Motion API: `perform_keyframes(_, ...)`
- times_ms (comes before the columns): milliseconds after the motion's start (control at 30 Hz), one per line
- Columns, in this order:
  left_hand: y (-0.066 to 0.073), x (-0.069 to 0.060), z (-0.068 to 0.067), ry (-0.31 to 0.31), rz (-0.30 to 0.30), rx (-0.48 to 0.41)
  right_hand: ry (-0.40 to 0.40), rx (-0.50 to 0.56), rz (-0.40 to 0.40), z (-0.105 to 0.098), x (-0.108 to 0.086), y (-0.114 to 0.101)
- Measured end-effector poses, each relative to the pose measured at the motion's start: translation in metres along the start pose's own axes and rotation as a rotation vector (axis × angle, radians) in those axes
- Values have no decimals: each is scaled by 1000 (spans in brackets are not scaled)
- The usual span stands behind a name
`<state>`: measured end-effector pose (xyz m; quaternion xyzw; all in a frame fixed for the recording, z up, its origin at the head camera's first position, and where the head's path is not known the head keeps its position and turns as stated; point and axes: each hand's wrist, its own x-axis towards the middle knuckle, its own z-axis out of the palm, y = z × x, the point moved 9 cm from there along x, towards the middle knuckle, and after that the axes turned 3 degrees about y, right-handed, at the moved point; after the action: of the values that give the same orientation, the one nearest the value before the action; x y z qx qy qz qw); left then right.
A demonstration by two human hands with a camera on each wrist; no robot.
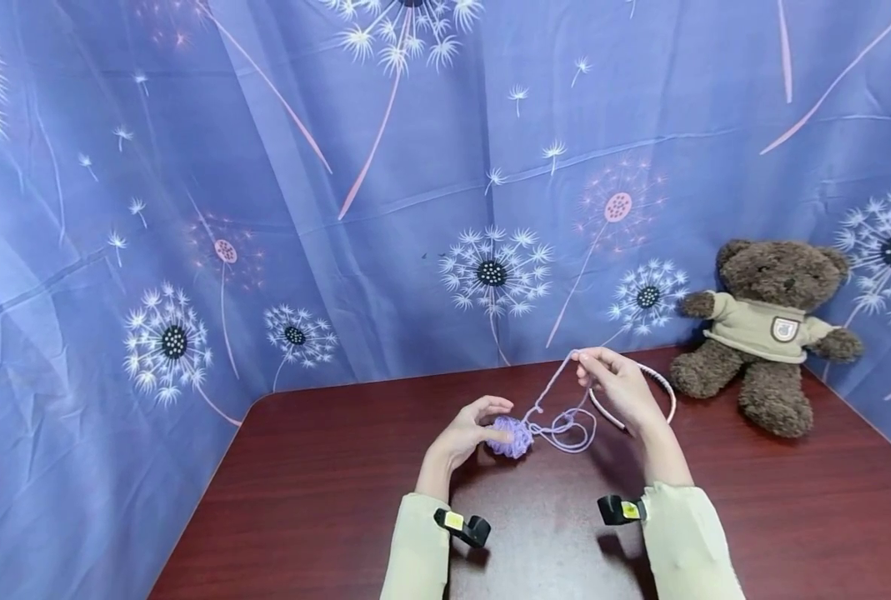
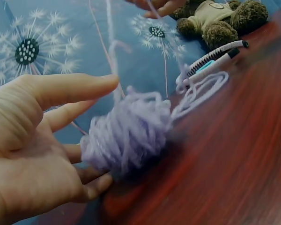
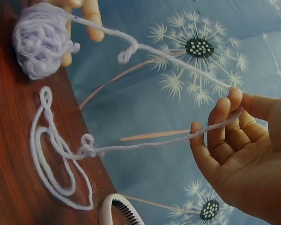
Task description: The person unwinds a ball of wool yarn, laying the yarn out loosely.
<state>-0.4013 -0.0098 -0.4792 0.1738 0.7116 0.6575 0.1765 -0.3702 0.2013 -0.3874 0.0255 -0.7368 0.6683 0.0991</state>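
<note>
A small ball of lilac yarn point(image 1: 511, 439) rests at the middle of the table. My left hand point(image 1: 466, 432) holds it loosely, the thumb on one side and the fingers curved round the other; part of the ball hides the fingers in the left wrist view. My right hand point(image 1: 616, 385) is raised to the right and pinches the yarn strand point(image 3: 178, 61) between thumb and fingertips. One length runs taut from the ball up to the pinch, with a small kink in it. Another length drops from the pinch to loose loops point(image 1: 573, 432) on the table.
Behind my right hand lies a white headband point(image 1: 670, 392) with dark teeth inside its curve. A brown teddy bear point(image 1: 778, 329) in a light shirt sits at the back right corner. Along the back of the dark red table point(image 1: 325, 483) hangs a blue dandelion-print curtain point(image 1: 385, 275).
</note>
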Motion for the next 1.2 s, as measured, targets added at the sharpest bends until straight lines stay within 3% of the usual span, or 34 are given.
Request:
perform_keyframes(233, -9, -4, 4, -77, -24, 51, -5, 42, 36, -7, 0, 9)
perform_keyframes(400, -15, -4, 5, -71, -43, 173, 3, 37, 54, -9, 0, 14)
perform_keyframes(533, -12, -3, 6, -55, -1, 295, 9, 61, 50, -11, 1, 14)
perform_keyframes(667, -11, -3, 1, -13, 0, 333, 28, 77, 40, -18, 1, 13)
perform_keyframes(833, -3, -6, -13, 30, 7, 260, 81, 149, 22, -36, 0, 12)
perform_keyframes(1067, 22, -14, -39, 114, 67, -58, 158, 327, 1, -60, -2, 13)
perform_keyframes(1200, 35, -21, -56, 167, 101, -167, 195, 372, -9, -68, -3, 16)
